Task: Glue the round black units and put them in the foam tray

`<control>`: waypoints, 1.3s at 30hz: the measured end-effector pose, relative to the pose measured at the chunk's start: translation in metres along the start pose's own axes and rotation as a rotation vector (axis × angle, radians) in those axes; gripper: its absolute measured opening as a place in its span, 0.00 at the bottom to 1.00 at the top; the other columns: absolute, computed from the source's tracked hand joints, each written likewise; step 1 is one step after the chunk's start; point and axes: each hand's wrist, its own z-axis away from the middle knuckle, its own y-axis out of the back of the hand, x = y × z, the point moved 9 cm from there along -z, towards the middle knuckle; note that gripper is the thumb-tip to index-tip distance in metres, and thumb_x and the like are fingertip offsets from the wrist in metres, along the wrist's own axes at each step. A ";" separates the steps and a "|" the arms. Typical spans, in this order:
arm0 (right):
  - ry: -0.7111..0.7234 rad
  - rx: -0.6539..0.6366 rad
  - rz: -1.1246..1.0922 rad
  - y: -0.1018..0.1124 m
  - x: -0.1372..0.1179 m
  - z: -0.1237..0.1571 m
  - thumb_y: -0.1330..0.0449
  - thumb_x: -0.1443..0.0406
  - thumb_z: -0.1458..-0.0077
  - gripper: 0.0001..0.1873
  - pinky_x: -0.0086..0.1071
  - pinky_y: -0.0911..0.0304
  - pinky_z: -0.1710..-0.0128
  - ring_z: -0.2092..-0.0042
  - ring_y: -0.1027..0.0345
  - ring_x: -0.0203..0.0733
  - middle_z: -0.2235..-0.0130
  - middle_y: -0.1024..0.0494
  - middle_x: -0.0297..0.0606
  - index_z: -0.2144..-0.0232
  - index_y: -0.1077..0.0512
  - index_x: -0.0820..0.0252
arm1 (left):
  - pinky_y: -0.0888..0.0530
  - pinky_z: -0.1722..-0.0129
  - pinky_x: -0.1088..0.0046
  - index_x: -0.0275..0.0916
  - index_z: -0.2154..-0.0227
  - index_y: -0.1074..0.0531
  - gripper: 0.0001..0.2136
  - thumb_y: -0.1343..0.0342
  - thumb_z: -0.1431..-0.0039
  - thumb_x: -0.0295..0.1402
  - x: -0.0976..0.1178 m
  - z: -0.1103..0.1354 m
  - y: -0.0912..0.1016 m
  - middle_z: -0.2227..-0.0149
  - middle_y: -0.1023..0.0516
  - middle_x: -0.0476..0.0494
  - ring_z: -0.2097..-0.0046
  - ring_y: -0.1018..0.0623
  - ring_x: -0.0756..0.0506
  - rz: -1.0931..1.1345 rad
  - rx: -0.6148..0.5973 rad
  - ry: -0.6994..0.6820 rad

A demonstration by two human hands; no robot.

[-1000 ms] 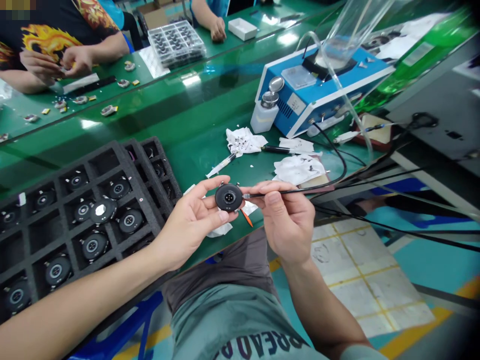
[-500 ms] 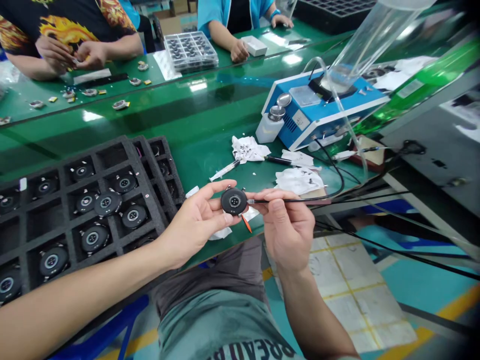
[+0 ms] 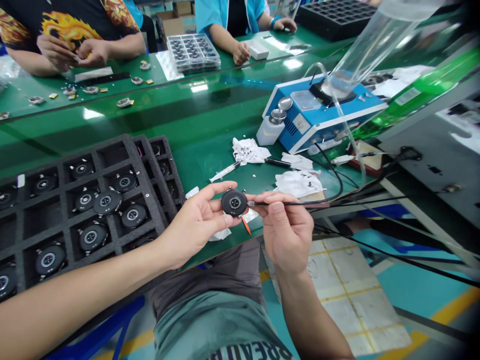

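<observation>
My left hand [image 3: 202, 215] grips a round black smartwatch body [image 3: 234, 202] by its edge, with the sensor side up. In my right hand [image 3: 287, 225] is a thin black cable-like tool [image 3: 270, 203], pinched between thumb and fingers. Its pale tip meets or nearly meets the right edge of the watch body; I cannot tell which. Below the watch an orange-tipped tool [image 3: 246, 226] lies on white paper. To the left, a black foam tray [image 3: 37, 220] holds several similar watch bodies, one of them resting across a divider.
A blue machine [image 3: 322, 115] stands at the back right beside a white pump bottle [image 3: 270, 127]. Stained white wipes [image 3: 249, 150] and a syringe [image 3: 225, 171] lie ahead of my hands. Cables run off right. Two people sit across the green bench [image 3: 210, 112].
The view has shifted slightly. Both hands keep the same hold, and the watch body and the tool tip stay in about the same position relative to each other.
</observation>
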 end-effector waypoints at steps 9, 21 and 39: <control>-0.007 0.007 0.023 0.001 0.001 0.000 0.39 0.65 0.35 0.06 0.38 0.23 0.53 0.55 0.19 0.43 0.60 0.20 0.37 0.62 0.20 0.55 | 0.24 0.49 0.68 0.36 0.42 0.34 0.27 0.35 0.43 0.22 -0.001 0.000 0.000 0.51 0.16 0.38 0.54 0.16 0.45 -0.003 0.007 0.013; -0.013 0.008 0.005 0.001 0.002 0.001 0.39 0.67 0.35 0.07 0.37 0.22 0.54 0.55 0.19 0.43 0.60 0.20 0.37 0.62 0.20 0.56 | 0.25 0.49 0.67 0.36 0.41 0.35 0.28 0.35 0.44 0.22 0.000 0.001 0.000 0.52 0.16 0.38 0.54 0.16 0.44 -0.022 0.016 0.020; -0.041 0.028 0.027 0.001 0.003 0.002 0.39 0.65 0.36 0.06 0.40 0.22 0.53 0.55 0.19 0.44 0.61 0.20 0.36 0.64 0.21 0.55 | 0.26 0.48 0.62 0.37 0.42 0.33 0.28 0.33 0.45 0.24 -0.002 0.000 0.002 0.53 0.17 0.38 0.53 0.16 0.41 -0.013 0.040 0.053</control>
